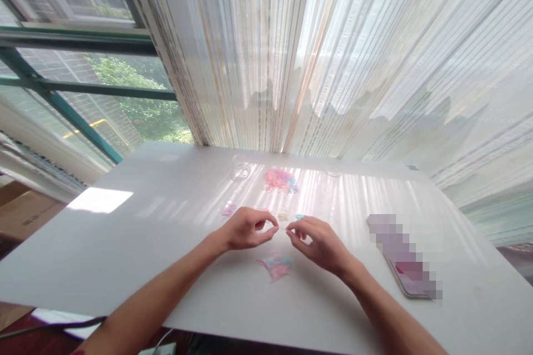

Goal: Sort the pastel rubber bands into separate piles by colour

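My left hand (pixel 249 228) and my right hand (pixel 315 239) face each other over the middle of the white table (pixel 166 266). Thumb and forefinger are pinched together on each. A thin, pale strand (pixel 282 228) runs across the small gap between the fingertips; its kind is too small to make out. Below the hands lies a loose pile of thin pink and blue pieces (pixel 275 268). Just beyond them sit small clusters: purple pieces (pixel 229 209), pale yellow pieces (pixel 283 215) and blue pieces (pixel 299 217). A pink cluster (pixel 265 210) is partly hidden behind my left hand.
Farther back is a larger pink and blue pile (pixel 280 179), between a clear round object (pixel 241 172) and a fainter clear one (pixel 333 171). A phone (pixel 410 283), partly blurred out, lies at the right. Striped sheer curtains (pixel 266 55) hang behind the table, with a window at left.
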Demonstrator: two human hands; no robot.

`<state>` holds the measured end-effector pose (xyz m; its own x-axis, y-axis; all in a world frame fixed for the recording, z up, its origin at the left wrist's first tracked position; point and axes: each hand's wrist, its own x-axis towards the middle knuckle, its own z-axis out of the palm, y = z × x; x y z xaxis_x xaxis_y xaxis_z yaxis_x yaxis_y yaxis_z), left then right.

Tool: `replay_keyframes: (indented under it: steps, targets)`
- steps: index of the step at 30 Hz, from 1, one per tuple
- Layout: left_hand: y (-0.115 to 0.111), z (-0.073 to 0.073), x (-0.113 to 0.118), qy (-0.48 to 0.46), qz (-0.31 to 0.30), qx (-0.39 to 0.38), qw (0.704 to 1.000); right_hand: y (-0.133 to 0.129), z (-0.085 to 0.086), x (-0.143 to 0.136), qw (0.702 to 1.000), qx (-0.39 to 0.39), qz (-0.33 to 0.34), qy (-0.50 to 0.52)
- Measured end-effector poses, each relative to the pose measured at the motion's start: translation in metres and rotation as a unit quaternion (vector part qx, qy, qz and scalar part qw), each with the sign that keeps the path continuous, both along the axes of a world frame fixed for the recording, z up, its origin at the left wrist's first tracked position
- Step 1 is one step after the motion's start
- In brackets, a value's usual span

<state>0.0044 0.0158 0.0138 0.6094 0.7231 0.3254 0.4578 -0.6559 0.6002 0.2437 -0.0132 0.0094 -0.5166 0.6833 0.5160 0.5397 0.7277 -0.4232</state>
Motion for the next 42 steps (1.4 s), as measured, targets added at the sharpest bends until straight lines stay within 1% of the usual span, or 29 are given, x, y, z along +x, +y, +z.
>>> replay_keyframes:
  steps: [4,6,8,11,14,17,24,28,31,35,42]
  targets:
    - [0.017,0.026,0.018,0.031,-0.017,0.003,0.999,0.007,0.002,0.007,0.997,0.026,-0.06,0.04]
    - [0.027,0.036,0.03,0.042,-0.024,0.004,0.999,0.011,0.003,0.012,0.994,0.032,-0.084,0.061]
    - [0.037,0.042,0.042,0.043,-0.026,0.003,0.999,0.014,0.004,0.015,0.991,0.035,-0.103,0.079]
    - [0.047,0.043,0.054,0.033,-0.03,-0.002,0.999,0.018,0.003,0.019,0.987,0.034,-0.125,0.099]
    - [0.048,0.039,0.054,0.011,-0.029,-0.008,0.999,0.017,0.003,0.018,0.985,0.029,-0.132,0.109]
    - [0.038,0.03,0.043,-0.014,-0.024,-0.023,0.999,0.014,0.002,0.012,0.988,0.036,-0.114,0.097]
    - [0.0,-0.002,0.011,-0.056,-0.016,-0.073,0.996,0.0,-0.002,-0.006,0.995,0.049,-0.05,0.065]
    - [-0.015,-0.018,0.004,-0.08,0.01,-0.081,0.993,-0.003,-0.003,-0.011,0.997,0.041,-0.024,0.059]
    - [-0.02,-0.028,0.003,-0.095,0.034,-0.056,0.993,-0.004,-0.004,-0.013,0.998,0.026,-0.009,0.062]
    - [-0.02,-0.033,0.001,-0.089,0.029,-0.009,0.996,-0.005,-0.006,-0.013,0.998,0.011,-0.004,0.06]
    - [-0.016,-0.027,-0.004,-0.073,0.019,0.025,0.997,-0.006,-0.009,-0.013,0.999,-0.004,0.004,0.051]
